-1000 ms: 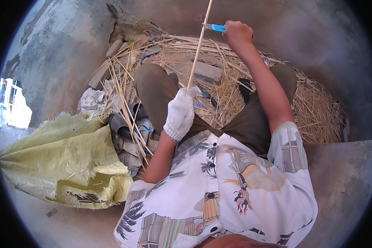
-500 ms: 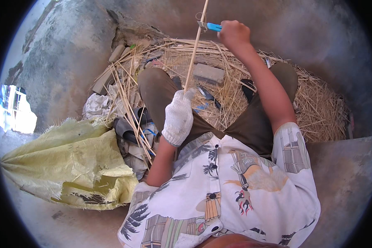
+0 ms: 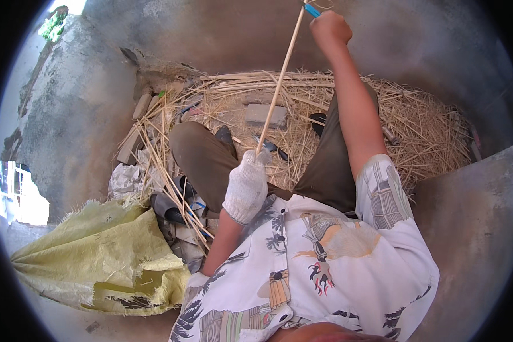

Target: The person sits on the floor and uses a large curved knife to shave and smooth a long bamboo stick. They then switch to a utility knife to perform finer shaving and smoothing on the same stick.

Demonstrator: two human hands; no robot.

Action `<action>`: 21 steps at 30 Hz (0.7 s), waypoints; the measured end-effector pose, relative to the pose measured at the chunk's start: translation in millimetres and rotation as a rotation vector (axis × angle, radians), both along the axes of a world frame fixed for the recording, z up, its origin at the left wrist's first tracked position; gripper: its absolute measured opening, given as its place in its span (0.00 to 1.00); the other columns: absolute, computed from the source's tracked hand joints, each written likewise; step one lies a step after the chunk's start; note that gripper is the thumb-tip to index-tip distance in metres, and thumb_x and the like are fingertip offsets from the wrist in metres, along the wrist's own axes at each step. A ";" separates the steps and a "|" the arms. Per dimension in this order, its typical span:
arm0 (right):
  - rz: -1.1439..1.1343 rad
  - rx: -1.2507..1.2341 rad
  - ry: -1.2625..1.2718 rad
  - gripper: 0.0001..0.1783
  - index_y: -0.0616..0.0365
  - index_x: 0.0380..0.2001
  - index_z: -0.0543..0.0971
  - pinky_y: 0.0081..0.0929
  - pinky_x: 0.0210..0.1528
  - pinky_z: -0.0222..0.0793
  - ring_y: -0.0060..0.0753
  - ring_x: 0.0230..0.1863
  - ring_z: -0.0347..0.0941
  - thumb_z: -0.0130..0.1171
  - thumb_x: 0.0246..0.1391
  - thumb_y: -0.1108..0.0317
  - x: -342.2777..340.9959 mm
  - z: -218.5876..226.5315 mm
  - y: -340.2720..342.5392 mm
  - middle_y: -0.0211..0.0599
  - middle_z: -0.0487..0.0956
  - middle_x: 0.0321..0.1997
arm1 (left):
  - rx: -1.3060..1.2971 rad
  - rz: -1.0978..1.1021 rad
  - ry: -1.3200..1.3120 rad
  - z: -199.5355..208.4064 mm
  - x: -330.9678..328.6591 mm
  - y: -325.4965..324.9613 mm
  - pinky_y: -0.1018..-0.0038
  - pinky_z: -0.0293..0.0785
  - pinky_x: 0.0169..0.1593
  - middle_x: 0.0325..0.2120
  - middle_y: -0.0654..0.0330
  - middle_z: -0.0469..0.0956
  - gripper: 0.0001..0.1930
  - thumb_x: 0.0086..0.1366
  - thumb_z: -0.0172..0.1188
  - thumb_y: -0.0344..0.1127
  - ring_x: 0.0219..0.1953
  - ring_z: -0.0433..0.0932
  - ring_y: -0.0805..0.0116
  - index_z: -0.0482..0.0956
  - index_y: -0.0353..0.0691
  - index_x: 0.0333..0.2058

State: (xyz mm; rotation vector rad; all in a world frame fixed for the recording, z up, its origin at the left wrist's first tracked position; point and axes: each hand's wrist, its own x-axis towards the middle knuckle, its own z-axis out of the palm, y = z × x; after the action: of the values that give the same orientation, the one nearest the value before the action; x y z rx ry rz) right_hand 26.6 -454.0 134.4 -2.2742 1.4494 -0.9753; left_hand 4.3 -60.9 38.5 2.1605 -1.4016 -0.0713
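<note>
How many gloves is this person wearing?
1. The white knit glove is on the left hand, which grips the lower end of a long thin stick. The right hand is bare, raised at the stick's upper end, holding a blue-handled tool.

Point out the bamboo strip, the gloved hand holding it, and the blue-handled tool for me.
bamboo strip (image 3: 279,94): head view, middle of its length.
left hand (image 3: 247,185): head view, back of the white glove.
blue-handled tool (image 3: 312,10): head view, blue handle above the right hand (image 3: 330,29).

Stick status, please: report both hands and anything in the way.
Left hand, gloved, grips stick low. Right hand holds blue tool at its top. Straw pile beneath.
</note>
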 end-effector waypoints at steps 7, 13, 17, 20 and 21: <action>-0.329 0.065 -0.023 0.18 0.56 0.47 0.85 0.46 0.49 0.79 0.51 0.54 0.82 0.57 0.58 0.60 -63.6 11.1 -125.1 0.46 0.84 0.53 | 0.145 -0.112 0.097 -10.5 -15.1 3.7 0.53 0.78 0.42 0.42 0.43 0.75 0.16 0.68 0.48 0.26 0.39 0.80 0.40 0.77 0.39 0.51; -0.435 0.101 -0.044 0.22 0.60 0.46 0.84 0.46 0.51 0.77 0.54 0.50 0.83 0.57 0.58 0.55 -162.1 46.0 -150.5 0.47 0.85 0.48 | 0.224 -0.172 0.217 -4.4 3.4 -3.2 0.54 0.78 0.40 0.39 0.45 0.77 0.17 0.64 0.50 0.25 0.38 0.81 0.43 0.78 0.39 0.51; -0.153 -0.074 -0.007 0.23 0.62 0.40 0.84 0.47 0.44 0.75 0.57 0.39 0.82 0.58 0.59 0.51 -185.8 33.3 -136.6 0.53 0.84 0.34 | 0.006 0.027 1.131 25.7 6.7 -26.2 0.78 0.54 0.17 0.16 0.71 0.60 0.13 0.73 0.56 0.42 0.13 0.59 0.80 0.76 0.38 0.35; 0.136 -0.155 -0.105 0.22 0.59 0.34 0.83 0.48 0.38 0.72 0.59 0.33 0.79 0.56 0.61 0.49 -157.0 14.6 -77.1 0.54 0.80 0.26 | -0.017 -0.022 1.426 38.1 15.7 -46.0 0.80 0.46 0.15 0.15 0.74 0.57 0.14 0.74 0.57 0.45 0.12 0.54 0.83 0.74 0.42 0.33; 0.196 -0.152 -0.180 0.22 0.57 0.32 0.83 0.47 0.36 0.72 0.59 0.32 0.78 0.55 0.61 0.49 -143.1 5.7 -43.3 0.53 0.80 0.25 | -0.032 -0.062 1.503 39.8 18.6 -49.5 0.81 0.46 0.15 0.14 0.74 0.56 0.14 0.74 0.57 0.45 0.12 0.53 0.84 0.74 0.42 0.33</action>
State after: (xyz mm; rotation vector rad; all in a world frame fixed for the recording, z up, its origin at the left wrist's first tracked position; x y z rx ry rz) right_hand -116.5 -497.3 140.1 -2.3098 1.0912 -1.2280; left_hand 22.9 -110.3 78.4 1.2924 -0.5017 -1.3356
